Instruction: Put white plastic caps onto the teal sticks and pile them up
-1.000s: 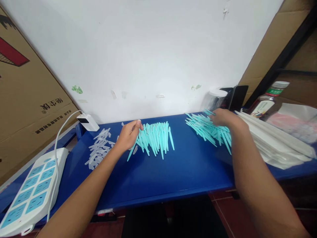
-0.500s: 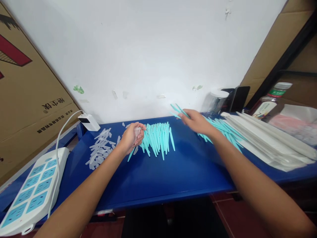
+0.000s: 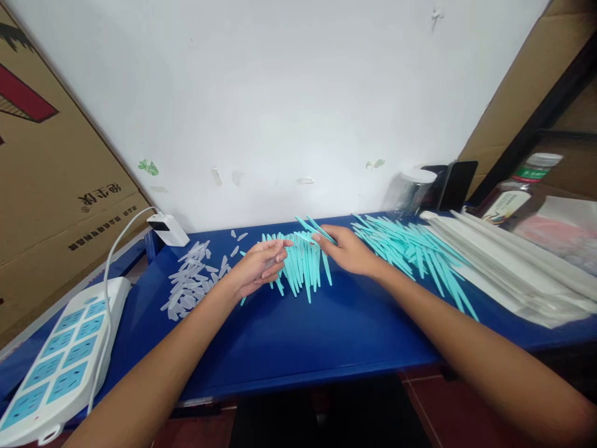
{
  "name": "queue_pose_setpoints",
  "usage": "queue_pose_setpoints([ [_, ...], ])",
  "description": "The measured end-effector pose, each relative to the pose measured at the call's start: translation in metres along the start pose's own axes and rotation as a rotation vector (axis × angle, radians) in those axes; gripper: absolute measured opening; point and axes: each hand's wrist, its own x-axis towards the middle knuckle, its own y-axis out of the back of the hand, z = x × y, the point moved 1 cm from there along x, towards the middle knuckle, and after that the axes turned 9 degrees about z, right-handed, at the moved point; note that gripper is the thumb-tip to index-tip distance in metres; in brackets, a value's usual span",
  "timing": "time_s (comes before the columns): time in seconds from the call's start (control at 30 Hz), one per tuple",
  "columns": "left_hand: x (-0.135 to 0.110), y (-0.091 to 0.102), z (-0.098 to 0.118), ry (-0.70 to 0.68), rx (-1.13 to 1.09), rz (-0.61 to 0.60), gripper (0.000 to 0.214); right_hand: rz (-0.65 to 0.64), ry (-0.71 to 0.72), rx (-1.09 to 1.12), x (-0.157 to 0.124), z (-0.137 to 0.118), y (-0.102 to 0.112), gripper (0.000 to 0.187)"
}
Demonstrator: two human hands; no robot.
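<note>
My right hand (image 3: 347, 250) pinches two or three thin teal plastic sticks (image 3: 313, 228) just above the middle pile of teal sticks (image 3: 301, 264) on the blue table (image 3: 336, 330). My left hand (image 3: 259, 269) is palm-up at the pile's left edge, fingers curled around a small clear plastic cap (image 3: 272, 262). The two hands are nearly touching. A heap of clear caps (image 3: 189, 283) lies left of my left hand. A larger spread of teal sticks (image 3: 410, 252) lies to the right.
A white power strip (image 3: 60, 358) with a cable and adapter (image 3: 166, 230) sits at the left. Flat white packets (image 3: 508, 267), a clear jar (image 3: 410, 193), a dark phone (image 3: 454, 185) and a bottle (image 3: 508, 199) stand at the right. A cardboard box (image 3: 51, 168) leans on the wall.
My right hand took teal sticks from the right pile and carried them left to the middle pile. My left hand picked up a clear cap and turned palm-up toward the right hand.
</note>
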Motion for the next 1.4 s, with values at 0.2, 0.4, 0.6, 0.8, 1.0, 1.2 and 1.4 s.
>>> queue_pose_setpoints([
  [0.2,0.0011,-0.0024,-0.0058,-0.079,0.221,0.128,0.046,-0.023,-0.046,0.061,0.0004,-0.0051,0.0041,0.041],
  [0.4,0.0033,0.0014,-0.0075,-0.092,0.218,0.181,0.050,-0.028,-0.049,0.051,0.0000,-0.0056,0.0039,0.041],
  [0.6,0.0017,0.0023,-0.0072,-0.019,0.241,0.104,0.043,-0.038,-0.065,0.023,0.0003,-0.0054,0.0040,0.042],
  [0.8,-0.0017,-0.0025,-0.0030,-0.062,0.262,0.130,0.037,-0.045,-0.033,0.009,0.0005,-0.0036,0.0031,0.044],
  [1.0,-0.0017,-0.0027,-0.0011,-0.119,0.207,0.203,0.036,-0.045,0.052,-0.126,-0.0009,0.0031,0.0016,0.037],
  [1.2,-0.0021,-0.0037,-0.0039,-0.122,0.234,0.233,0.037,-0.089,0.117,-0.217,-0.0027,0.0011,0.0013,0.032],
  [1.4,-0.0032,-0.0053,-0.0064,-0.135,0.292,0.203,0.039,-0.111,0.146,-0.224,-0.0035,-0.0009,0.0011,0.031],
])
